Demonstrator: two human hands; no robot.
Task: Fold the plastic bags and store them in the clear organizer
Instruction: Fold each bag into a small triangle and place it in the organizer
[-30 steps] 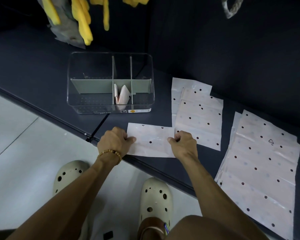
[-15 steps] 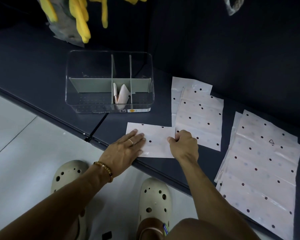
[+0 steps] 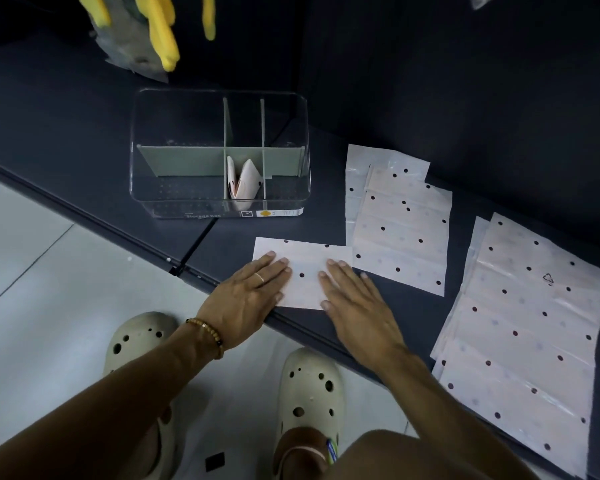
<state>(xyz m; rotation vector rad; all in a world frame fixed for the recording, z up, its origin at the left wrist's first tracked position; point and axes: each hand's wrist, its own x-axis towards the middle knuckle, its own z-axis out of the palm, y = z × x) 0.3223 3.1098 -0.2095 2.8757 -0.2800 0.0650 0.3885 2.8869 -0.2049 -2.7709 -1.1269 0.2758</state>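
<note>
Plastic bag (image 3: 305,271), dotted, lies part-folded at the counter (image 3: 66,140) near edge, in front of the organizer (image 3: 219,206); left hand (image 3: 248,296) and right hand (image 3: 355,299) both flat on it, fingers straight, gripping nothing. Head view only; one folded bag (image 3: 245,183) sits in the middle front slot, stacks (image 3: 400,223) wait at right. Probably creasing now: press flat, sweep outward, keep edges aligned before folding again.

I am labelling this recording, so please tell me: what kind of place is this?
Probably a home utility or storage corner. A dark folding table stands over pale floor tiles, yellow gloves hang above it, and the person wears clog slippers.
</note>
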